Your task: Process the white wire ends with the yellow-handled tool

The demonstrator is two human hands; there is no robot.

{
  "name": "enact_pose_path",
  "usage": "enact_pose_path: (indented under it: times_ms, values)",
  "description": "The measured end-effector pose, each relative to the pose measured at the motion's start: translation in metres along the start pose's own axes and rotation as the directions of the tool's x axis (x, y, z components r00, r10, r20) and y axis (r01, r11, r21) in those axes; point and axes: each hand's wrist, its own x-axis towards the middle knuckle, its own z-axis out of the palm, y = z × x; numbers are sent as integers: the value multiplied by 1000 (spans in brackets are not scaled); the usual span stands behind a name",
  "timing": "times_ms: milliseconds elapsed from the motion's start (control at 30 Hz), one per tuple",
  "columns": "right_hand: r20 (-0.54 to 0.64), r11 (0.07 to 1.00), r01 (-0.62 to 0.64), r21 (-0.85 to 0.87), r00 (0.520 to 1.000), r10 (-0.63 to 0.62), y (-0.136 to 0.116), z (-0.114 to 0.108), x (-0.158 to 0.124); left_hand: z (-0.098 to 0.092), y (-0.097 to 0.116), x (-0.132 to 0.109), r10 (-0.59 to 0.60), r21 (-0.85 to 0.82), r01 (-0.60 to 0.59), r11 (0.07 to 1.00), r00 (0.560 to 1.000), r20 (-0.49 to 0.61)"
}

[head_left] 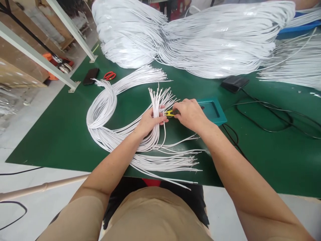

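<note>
My left hand (148, 121) is closed around a bunch of white cables (155, 106), their cut ends pointing up and away from me. One cable of the bunch stands apart on the right, beside my left fingertips. In my right hand (190, 113) is a small yellow hand tool (170, 113), perhaps a cutter or stripper. Its tip reaches to that single cable; whether it bites on it I cannot tell. More white cables (168, 161) from the same coil (100, 107) fan out on the green table (62, 144) below my hands.
Large bundles of white cable (220, 43) lie across the back. Red-handled scissors (109, 76) and a dark flat case (90, 76) lie at the back left. To the right are a teal tray (220, 113), a black box (235, 83) and loose black cords (268, 125). Metal posts (72, 30) rise at left.
</note>
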Motion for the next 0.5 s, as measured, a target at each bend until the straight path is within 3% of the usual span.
enact_pose_path:
  times_ms: [233, 500]
  values:
    - [2, 997, 53, -55, 999, -53, 1, 3, 1, -7, -2, 5, 7, 196, 13, 980, 995, -102]
    - [-13, 999, 11, -46, 1000, -12, 2, 6, 5, -13, -5, 12, 81, 528, -3, 849, 989, -126]
